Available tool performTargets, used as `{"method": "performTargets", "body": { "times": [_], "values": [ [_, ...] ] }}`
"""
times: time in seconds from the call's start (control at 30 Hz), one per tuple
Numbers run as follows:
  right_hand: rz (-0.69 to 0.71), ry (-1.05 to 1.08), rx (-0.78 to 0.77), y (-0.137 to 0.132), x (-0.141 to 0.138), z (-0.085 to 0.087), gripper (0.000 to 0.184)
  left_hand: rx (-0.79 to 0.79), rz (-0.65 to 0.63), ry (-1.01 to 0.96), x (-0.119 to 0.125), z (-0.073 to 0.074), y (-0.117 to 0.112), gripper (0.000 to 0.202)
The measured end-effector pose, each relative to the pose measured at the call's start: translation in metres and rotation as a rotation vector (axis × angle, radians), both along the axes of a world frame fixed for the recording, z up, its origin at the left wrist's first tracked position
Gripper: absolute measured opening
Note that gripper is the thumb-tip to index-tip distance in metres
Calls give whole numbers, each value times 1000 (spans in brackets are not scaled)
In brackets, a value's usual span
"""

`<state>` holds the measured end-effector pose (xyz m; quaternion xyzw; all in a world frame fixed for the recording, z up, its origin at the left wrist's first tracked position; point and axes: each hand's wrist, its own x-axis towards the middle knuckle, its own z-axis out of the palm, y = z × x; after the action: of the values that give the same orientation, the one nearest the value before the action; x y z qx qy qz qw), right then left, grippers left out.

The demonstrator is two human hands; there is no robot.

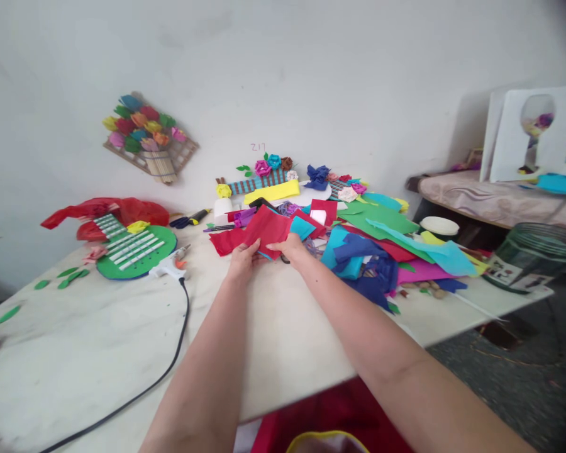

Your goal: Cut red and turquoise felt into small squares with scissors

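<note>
Both my arms reach forward over a pale table [99,352]. My left hand [242,259] and my right hand [290,246] each pinch the near edge of a red paper sheet [266,229], lifted slightly and tilted, with a blue edge showing under it. More red paper [226,242] lies flat just left of it. A heap of coloured paper sheets [382,242], green, blue, teal and pink, spreads to the right of my right hand.
A white glue gun [170,264] with a black cord [170,371] lies to the left, beside a green round craft board [136,251] and a red plastic bag [104,211]. Paper flowers [273,167] line the wall. A flower basket decoration [146,135] hangs on the wall.
</note>
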<state>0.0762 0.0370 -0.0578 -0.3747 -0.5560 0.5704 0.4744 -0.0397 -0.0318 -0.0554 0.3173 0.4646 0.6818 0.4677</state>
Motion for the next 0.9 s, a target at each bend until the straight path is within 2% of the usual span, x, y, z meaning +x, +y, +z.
{"method": "performTargets", "body": {
  "times": [0.17,0.3,0.57,0.7,0.9],
  "values": [
    [24,48,-29,-4,-2,-1,38,21,36,-24,-2,-2,3,20],
    [68,81,-93,-10,0,3,29,36,36,-50,-2,-2,4,22],
    [115,-9,-166,-11,7,12,24,89,68,-82,-13,-5,4,31],
    [167,-57,-165,-8,9,11,22,120,116,-102,-21,-5,1,34],
    [151,-33,-131,-4,10,7,19,93,142,-26,-23,-4,-2,38]
  ]
}}
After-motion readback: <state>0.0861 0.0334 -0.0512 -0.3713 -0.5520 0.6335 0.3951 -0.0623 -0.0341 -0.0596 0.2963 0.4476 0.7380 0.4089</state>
